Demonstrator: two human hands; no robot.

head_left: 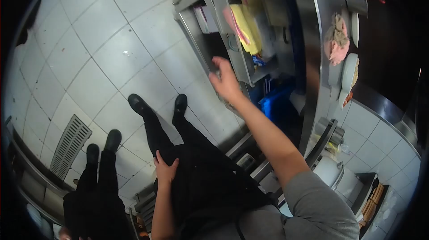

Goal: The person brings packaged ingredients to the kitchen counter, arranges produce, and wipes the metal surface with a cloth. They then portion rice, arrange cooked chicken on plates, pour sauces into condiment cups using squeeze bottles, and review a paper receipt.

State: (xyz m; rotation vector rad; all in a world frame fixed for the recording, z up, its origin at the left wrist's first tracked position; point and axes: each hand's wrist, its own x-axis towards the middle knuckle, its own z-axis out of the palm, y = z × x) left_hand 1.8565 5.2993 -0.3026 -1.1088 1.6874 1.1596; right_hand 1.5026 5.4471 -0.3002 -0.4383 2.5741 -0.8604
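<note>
Left hand [165, 168], lower middle, lay against the black apron [205, 186], fingers loose, thumb spread, nothing seen in grip. Right hand [227, 83], center, was raised with fingers apart and slightly bent, empty, just beside the steel cabinet [243, 67]; contact unclear. Cabinet stood open, upper middle of frame; yellow cloth [250, 29] hung inside, pink edge showing. Blue bag [280, 103] sat lower in it, right of the hand. Counter [319, 21] ran down the right, bearing pink cloth [338, 52] and a plate [347, 72] of food. Co-worker in black [94, 208] stood lower left, near a floor grate [71, 146].
</note>
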